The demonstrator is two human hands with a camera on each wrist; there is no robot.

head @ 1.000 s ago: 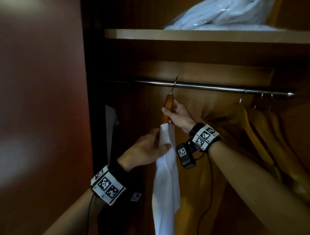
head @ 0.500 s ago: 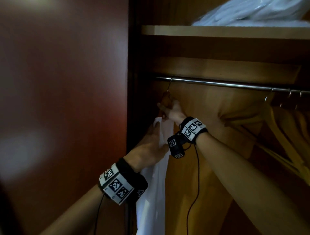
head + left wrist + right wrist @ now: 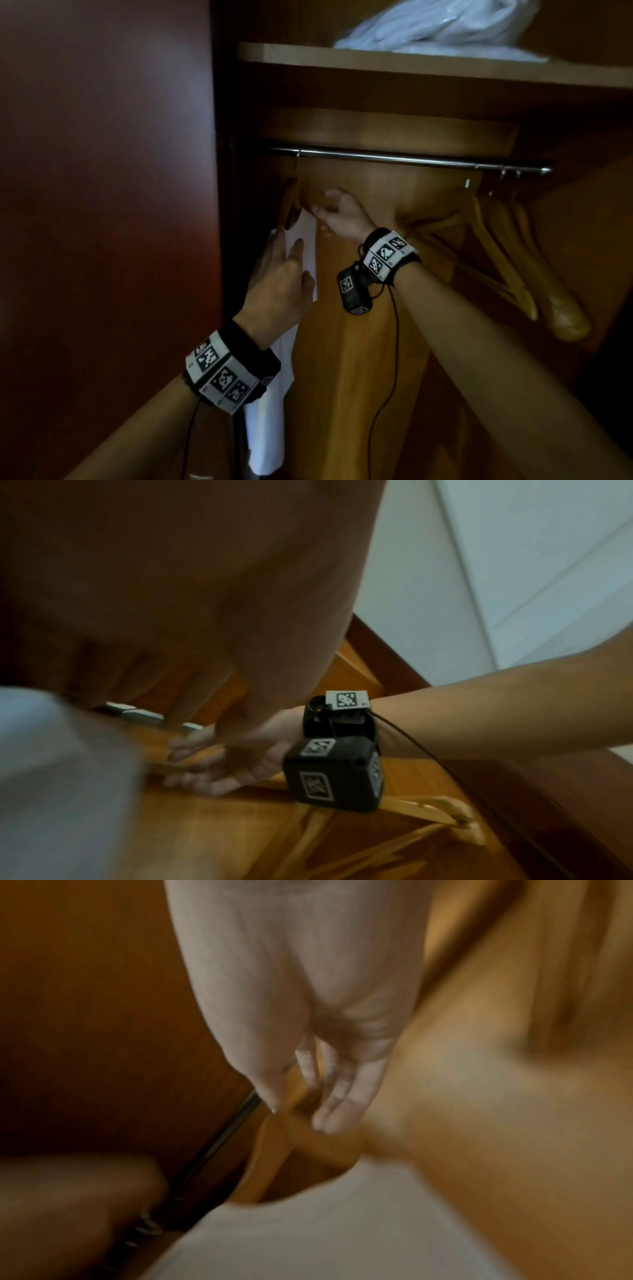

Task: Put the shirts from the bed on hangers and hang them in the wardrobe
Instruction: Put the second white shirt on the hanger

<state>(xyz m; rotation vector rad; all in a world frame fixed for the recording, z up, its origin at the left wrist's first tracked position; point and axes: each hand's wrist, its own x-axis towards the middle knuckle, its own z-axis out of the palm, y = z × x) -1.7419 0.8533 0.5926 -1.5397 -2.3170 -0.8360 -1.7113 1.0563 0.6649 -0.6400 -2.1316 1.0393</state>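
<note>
The wardrobe [image 3: 394, 219] is standing open, its dark door [image 3: 102, 222] filling the left side. A shelf [image 3: 428, 65] is running across the top, carrying a pale plastic-wrapped bundle [image 3: 445, 27]. Below it a metal rail [image 3: 411, 159] is spanning the space – at its far right end, 3 bare wooden hangers [image 3: 513, 246] are hanging together. At the left end, a white shirt [image 3: 274, 394] is hanging down on a wooden hanger [image 3: 291, 192] whose hook is sitting over the rail. The left hand [image 3: 281, 284] is lying on the shirt's upper part with fingers nearly straight. The right hand [image 3: 340, 216] is hovering just beside the shirt's top, fingers loosely curled – it is gripping nothing.
</note>
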